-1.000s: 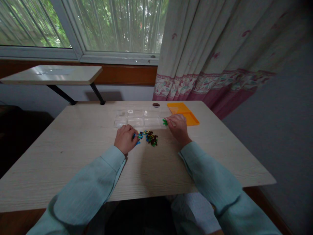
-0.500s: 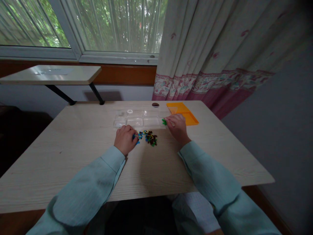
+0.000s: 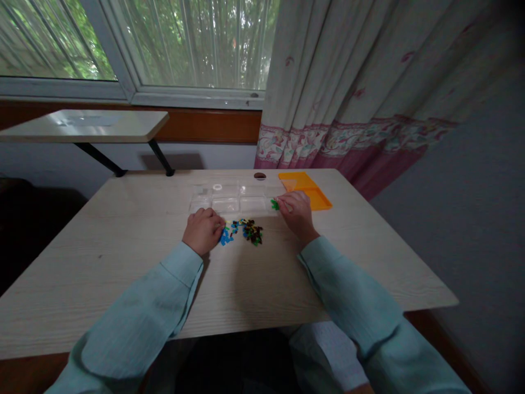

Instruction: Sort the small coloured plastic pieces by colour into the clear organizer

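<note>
A clear divided box [image 3: 226, 205] lies across the far part of the table. My right hand [image 3: 296, 212] is at its right end, fingers pinched together beside small green pieces [image 3: 274, 204]; what lies between the fingertips is too small to make out. My left hand [image 3: 203, 231] rests at the box's front left, its fingers closed together and their tips partly hidden. Just right of those fingertips are small blue pieces [image 3: 225, 237]. Further right on the tabletop is a mixed pile of small dark, green and yellow pieces [image 3: 253, 232].
An orange two-part tray [image 3: 315, 198] lies behind my right hand. The table [image 3: 361, 268] has a round cable hole [image 3: 260, 176] at its back edge. A raised shelf [image 3: 110, 128] on black legs stands at the back left, and a curtain [image 3: 303, 115] hangs behind.
My left hand has moved a little left, away from the mixed pile, and more of the blue pieces now show. The right hand has stayed in place at the box's end.
</note>
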Tool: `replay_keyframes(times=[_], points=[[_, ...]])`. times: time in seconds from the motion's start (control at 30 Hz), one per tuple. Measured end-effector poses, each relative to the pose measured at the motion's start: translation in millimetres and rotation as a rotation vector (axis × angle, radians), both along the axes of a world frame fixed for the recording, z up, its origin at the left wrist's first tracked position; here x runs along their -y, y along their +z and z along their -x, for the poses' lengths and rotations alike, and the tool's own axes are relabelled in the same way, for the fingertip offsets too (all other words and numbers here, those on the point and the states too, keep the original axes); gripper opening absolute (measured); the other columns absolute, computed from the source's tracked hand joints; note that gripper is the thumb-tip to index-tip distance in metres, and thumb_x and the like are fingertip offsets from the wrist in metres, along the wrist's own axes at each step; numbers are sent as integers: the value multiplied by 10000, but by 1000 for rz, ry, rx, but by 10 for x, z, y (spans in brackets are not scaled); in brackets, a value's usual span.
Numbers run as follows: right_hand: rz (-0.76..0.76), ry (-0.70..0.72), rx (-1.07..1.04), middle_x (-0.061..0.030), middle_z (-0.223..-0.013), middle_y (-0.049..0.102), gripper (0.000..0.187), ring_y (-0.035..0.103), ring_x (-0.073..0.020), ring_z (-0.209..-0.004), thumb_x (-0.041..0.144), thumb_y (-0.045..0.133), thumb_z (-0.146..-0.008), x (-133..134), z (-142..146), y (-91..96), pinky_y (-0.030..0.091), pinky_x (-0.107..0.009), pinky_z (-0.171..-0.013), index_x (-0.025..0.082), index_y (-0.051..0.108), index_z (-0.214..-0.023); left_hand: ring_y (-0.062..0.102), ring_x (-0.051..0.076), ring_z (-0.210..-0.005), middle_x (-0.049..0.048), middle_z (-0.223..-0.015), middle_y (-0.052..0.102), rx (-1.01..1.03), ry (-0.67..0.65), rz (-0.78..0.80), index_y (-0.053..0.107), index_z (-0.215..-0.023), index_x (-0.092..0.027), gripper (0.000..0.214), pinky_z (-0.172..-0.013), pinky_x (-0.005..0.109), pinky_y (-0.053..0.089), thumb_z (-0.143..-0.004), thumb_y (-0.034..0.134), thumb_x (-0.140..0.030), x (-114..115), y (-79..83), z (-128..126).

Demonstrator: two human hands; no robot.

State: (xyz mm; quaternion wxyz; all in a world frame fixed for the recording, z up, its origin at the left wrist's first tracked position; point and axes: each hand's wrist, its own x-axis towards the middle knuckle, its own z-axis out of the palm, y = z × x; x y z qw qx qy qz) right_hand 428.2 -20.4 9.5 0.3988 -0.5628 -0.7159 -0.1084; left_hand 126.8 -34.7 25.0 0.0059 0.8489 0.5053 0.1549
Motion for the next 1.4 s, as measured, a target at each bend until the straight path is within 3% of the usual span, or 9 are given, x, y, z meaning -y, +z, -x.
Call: replay_keyframes(times=[0.33, 0.57, 1.13, 1.4], points=[[12, 11, -1, -44, -862, 692, 239, 551, -212, -887, 362, 521, -897, -1, 5, -6, 366, -385, -832, 222, 713, -863, 541, 255, -924, 63, -916, 639, 4, -62, 58, 692, -883, -249, 168, -754, 376, 402, -800, 546, -255, 30, 39, -20], [28, 17, -1, -38, -866, 693, 246, 552, -209, -885, 372, 517, -898, 9, 8, 9, 364, -382, -830, 228, 714, -864, 558, 249, -890, 63, -875, 656, 26, -79, 88, 673, -874, -226, 202, -755, 366, 399, -798, 606, -400, 18, 10, -25], [19, 21, 2, -40, -858, 695, 241, 555, -212, -873, 373, 521, -897, -6, 3, 3, 369, -382, -818, 232, 713, -860, 562, 207, -860, 57, -873, 628, 122, -86, 92, 649, -847, -208, 156, -777, 328, 422, -857, 532, -309, -20, -109, -64], [19, 15, 6, -41, -863, 694, 238, 551, -213, -880, 369, 519, -900, 5, 15, 20, 365, -382, -827, 230, 709, -863, 559, 208, -890, 67, -899, 598, 180, -113, 93, 666, -952, -213, 190, -809, 336, 445, -844, 527, -287, -75, -160, -25]])
